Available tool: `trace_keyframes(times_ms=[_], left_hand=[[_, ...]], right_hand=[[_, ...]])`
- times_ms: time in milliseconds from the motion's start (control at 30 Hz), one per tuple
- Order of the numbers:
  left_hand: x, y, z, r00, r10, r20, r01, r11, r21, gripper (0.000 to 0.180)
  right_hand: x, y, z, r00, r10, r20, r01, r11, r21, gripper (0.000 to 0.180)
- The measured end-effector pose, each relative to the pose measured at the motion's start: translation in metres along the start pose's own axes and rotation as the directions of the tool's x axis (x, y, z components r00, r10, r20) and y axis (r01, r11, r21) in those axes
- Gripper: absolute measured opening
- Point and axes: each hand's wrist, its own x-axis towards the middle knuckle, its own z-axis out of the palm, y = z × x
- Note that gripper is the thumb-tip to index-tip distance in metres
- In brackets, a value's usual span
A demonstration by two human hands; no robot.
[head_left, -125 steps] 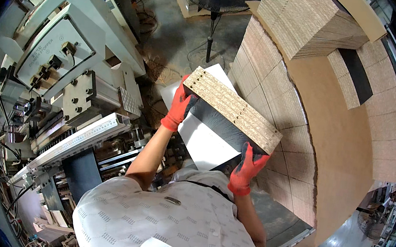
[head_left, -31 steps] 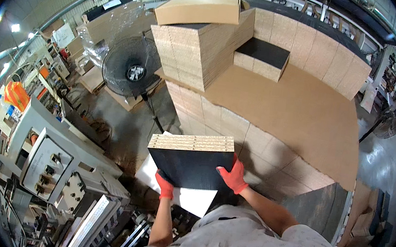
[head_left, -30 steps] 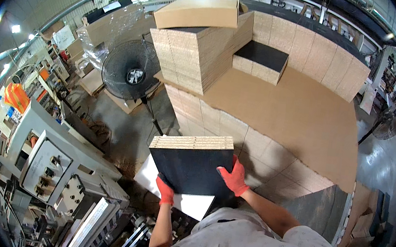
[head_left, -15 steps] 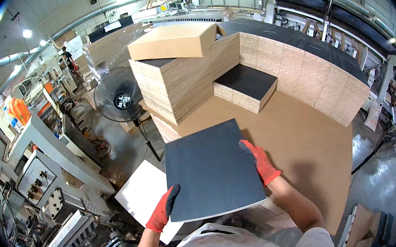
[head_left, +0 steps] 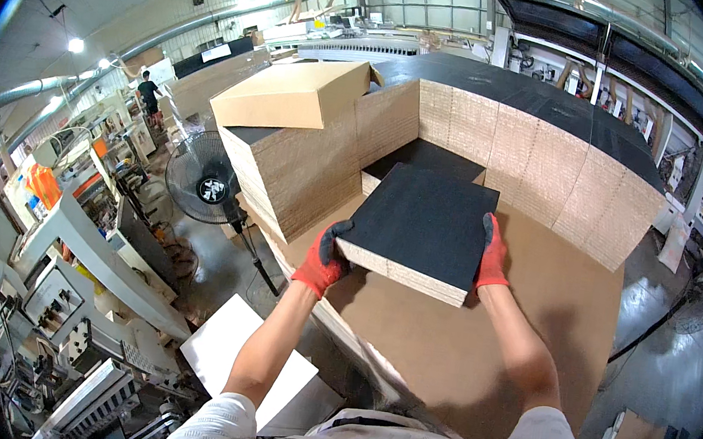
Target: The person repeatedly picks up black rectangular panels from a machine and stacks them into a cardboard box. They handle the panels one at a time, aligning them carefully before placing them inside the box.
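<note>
A thick stack of square sheets (head_left: pixel 425 223), black on top with pale brown edges, is held out flat in front of me over a big brown cardboard-covered pallet (head_left: pixel 475 355). My left hand (head_left: pixel 325 260), in a red glove, grips the stack's near left corner. My right hand (head_left: pixel 493 255), also red-gloved, holds its right edge. Just beyond the stack lies a lower black-topped pile (head_left: pixel 428 157), set in the corner of taller stacks.
Tall walls of stacked sheets (head_left: pixel 549 160) ring the pallet at the back and right; a brown cardboard box (head_left: pixel 297 92) lies on the left stack. A standing fan (head_left: pixel 203 190), a white board (head_left: pixel 245 355) on the floor, and machines (head_left: pixel 74 292) are at left. A person (head_left: pixel 150 97) stands far off.
I have turned from the machine and white board toward the pallet. The stack has gone from tilted near my chest to flat, held farther out over the pallet toward the lower black-topped pile.
</note>
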Motion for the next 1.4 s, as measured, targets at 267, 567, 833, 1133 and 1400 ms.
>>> trace_keyframes(times_ms=[267,567,833,1133,1400], left_hand=[[0.159,-0.051,0.013,0.472,0.772,-0.426,-0.679,0.626,0.384,0.055],[0.257,-0.05,0.035,0.428,0.841,-0.331,-0.63,0.541,0.558,0.081],[0.285,-0.046,0.061,0.403,0.841,-0.361,-0.47,0.529,0.706,0.09],[0.284,-0.044,0.054,0.359,0.864,-0.353,-0.323,0.47,0.822,0.083],[0.283,-0.044,0.043,0.324,0.878,-0.351,-0.276,0.443,0.853,0.089]], right_hand=[[0.127,0.045,0.022,0.968,-0.169,-0.188,0.174,0.985,0.008,0.063],[0.234,0.089,0.042,0.925,-0.325,-0.198,0.244,0.905,-0.348,0.088],[0.294,0.085,0.02,0.891,-0.448,0.078,0.376,0.628,-0.681,0.052],[0.297,0.091,0.029,0.897,-0.437,-0.061,0.366,0.815,-0.45,0.058],[0.266,0.083,0.044,0.865,-0.5,-0.023,0.401,0.72,-0.566,0.064]])
